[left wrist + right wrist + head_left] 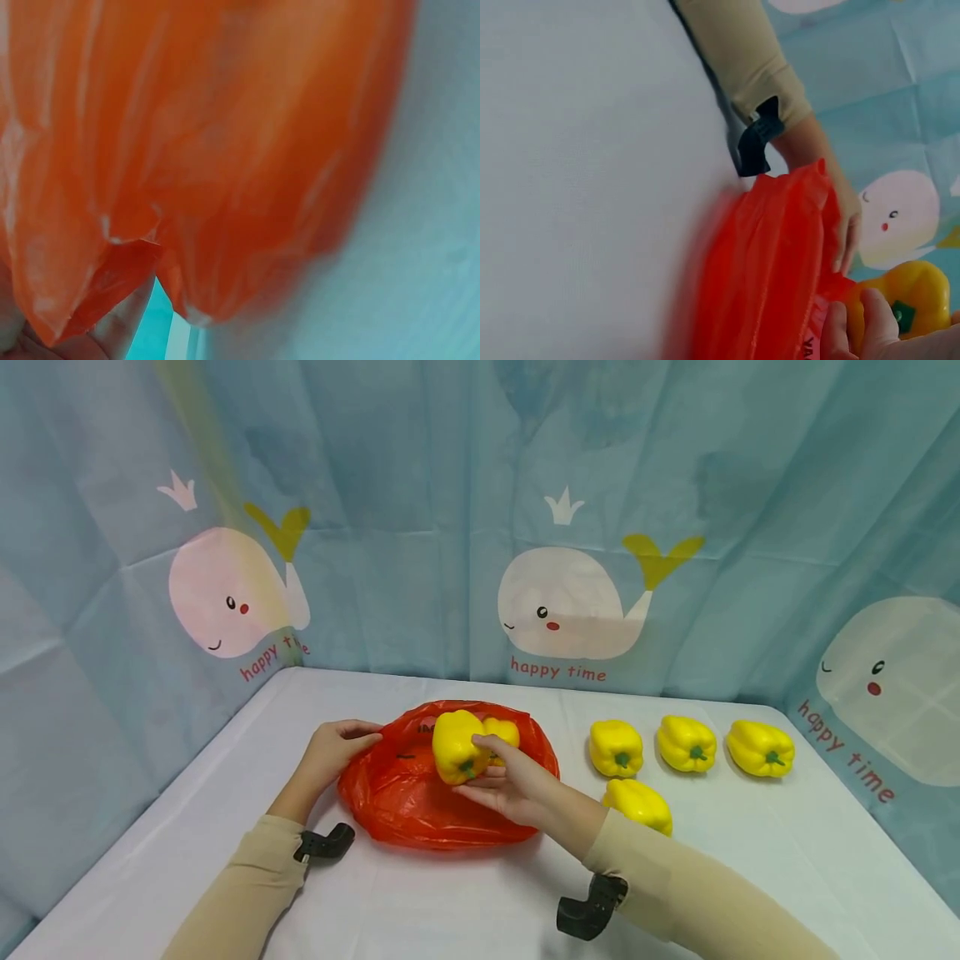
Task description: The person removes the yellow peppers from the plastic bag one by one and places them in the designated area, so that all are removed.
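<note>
A red plastic bag (pixel 442 822) lies spread on the table with its mouth turned up. My left hand (pixel 333 752) pinches the bag's left rim; in the left wrist view the bag (pixel 225 150) hides most of that hand. Over the mouth, my right hand (pixel 517 789) holds a yellow bell pepper (pixel 454 739), green stem toward me. The right wrist view also has this pepper (pixel 922 289) beside the bag (pixel 761 255). Behind it, partly hidden, another yellow pepper (pixel 504 729) shows within the bag.
To the right, a row of yellow peppers stands on the white table (pixel 420 902): one on the left (pixel 615 747), one between (pixel 686 743), one on the right (pixel 761 748). A nearer pepper (pixel 641 804) is partly behind my right forearm. A whale-print curtain (pixel 420 602) surrounds the table.
</note>
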Demonstrator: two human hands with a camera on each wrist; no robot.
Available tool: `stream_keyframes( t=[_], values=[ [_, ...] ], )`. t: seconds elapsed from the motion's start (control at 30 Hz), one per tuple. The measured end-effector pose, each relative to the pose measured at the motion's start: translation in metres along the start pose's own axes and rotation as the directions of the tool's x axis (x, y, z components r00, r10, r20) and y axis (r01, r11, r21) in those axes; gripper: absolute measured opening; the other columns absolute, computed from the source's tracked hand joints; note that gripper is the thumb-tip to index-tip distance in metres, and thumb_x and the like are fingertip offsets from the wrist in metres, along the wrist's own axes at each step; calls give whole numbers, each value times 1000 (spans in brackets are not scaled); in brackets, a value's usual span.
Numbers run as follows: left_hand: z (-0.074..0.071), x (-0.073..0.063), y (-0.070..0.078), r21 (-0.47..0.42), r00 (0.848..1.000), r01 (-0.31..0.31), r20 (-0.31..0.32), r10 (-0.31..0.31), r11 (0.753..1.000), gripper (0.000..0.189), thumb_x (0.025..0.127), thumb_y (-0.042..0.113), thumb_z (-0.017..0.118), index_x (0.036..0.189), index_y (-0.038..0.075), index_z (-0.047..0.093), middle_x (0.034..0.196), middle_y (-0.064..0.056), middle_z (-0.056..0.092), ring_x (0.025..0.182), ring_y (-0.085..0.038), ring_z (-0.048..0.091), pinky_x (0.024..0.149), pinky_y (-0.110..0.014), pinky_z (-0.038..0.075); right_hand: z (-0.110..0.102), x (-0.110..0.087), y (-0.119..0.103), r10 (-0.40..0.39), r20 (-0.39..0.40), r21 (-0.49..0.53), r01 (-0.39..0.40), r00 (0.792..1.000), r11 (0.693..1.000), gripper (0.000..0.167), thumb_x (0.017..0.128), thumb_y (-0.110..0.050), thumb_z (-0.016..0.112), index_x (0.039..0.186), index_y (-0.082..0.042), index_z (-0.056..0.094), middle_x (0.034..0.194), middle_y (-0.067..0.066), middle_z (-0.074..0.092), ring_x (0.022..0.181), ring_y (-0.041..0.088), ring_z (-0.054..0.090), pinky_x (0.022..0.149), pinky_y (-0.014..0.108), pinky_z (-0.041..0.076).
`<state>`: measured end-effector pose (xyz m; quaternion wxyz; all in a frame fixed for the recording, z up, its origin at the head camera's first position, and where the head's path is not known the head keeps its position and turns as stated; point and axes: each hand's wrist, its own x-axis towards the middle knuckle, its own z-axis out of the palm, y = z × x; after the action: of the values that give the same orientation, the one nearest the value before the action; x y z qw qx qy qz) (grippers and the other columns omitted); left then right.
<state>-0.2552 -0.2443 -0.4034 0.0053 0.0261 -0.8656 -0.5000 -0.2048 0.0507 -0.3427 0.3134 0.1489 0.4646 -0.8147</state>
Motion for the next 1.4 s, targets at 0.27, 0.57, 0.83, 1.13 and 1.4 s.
stream_keyframes(
  t=[0.27, 0.57, 0.83, 1.13, 1.4],
  values=[
    [1, -2, 0, -7, 1000, 21, -8, -21, 1000, 40, 96, 34, 65, 126, 6, 68, 131, -18, 65, 124, -32, 56, 101, -40, 54, -14, -16, -9, -34, 2, -67, 34, 999, 997, 71, 95, -38, 65, 145, -1, 31, 146, 24, 43, 135, 37, 51, 104, 37, 48],
    [1, -2, 0, -11, 1000, 23, -1, -23, 1000, 41, 96, 33, 65, 126, 5, 68, 131, -19, 65, 122, -32, 57, 97, -36, 56, -33, -27, -14, -80, -8, -174, 78, 997, 982, 72, 96, -39, 63, 147, -2, 29, 148, 23, 43, 136, 37, 49, 103, 35, 48],
    [0, -1, 1, 1, 1000, -3, -8, 3, 1000, 41, 96, 33, 65, 125, 5, 69, 129, -19, 66, 121, -32, 57, 99, -37, 55, -44, -36, -18, -116, -31, -233, 106, 993, 967, 72, 96, -39, 62, 147, 0, 29, 144, 22, 41, 132, 33, 51, 104, 35, 47],
    [0, 1, -1, 1, 1000, -8, -3, 8, 1000, 41, 96, 33, 65, 125, 4, 68, 129, -19, 66, 120, -31, 58, 95, -32, 56, -50, -49, -25, -135, 8, -280, 132, 991, 951, 69, 97, -37, 61, 146, 1, 31, 133, 18, 46, 113, 22, 62, 105, 35, 47],
    [0, 0, 2, -6, 1000, 4, -4, -4, 1000, 41, 97, 33, 64, 126, 5, 68, 131, -19, 65, 121, -31, 57, 95, -32, 57, -55, -67, -36, -151, 1, -235, 147, 989, 961, 73, 98, -35, 61, 148, 2, 24, 141, 19, 40, 115, 22, 60, 107, 36, 45]
  ],
)
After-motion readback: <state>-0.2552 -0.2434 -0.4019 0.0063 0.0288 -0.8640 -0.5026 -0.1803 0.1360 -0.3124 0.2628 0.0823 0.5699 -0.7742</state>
